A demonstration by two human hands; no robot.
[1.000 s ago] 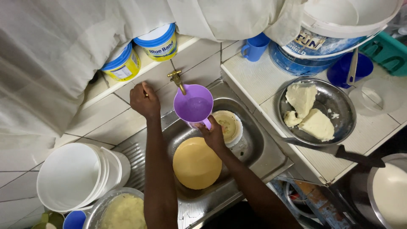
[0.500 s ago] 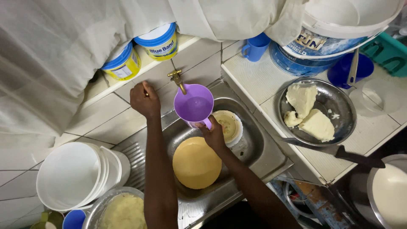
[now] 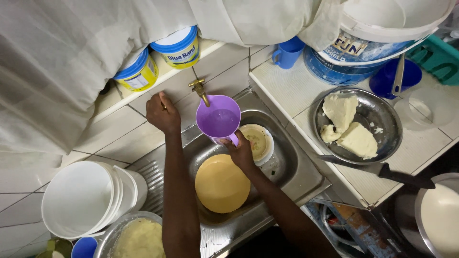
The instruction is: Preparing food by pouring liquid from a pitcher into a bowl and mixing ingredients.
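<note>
My right hand grips the handle of a purple plastic cup and holds it under the brass tap over the steel sink. Water sits in the cup. My left hand is closed around the tap's valve at the tiled wall, left of the spout. Below the cup, in the sink basin, lie a round yellow lid or plate and a small white bowl with a yellowish residue.
A steel pan with pale dough lumps stands on the tiled counter at right, a black-handled knife beside it. Stacked white buckets sit at left, a bowl of yellow mash below. Tubs, a blue mug and large buckets line the back.
Little has moved; both hands stay at the tap and the cup, and the water level in the cup looks slightly higher.
</note>
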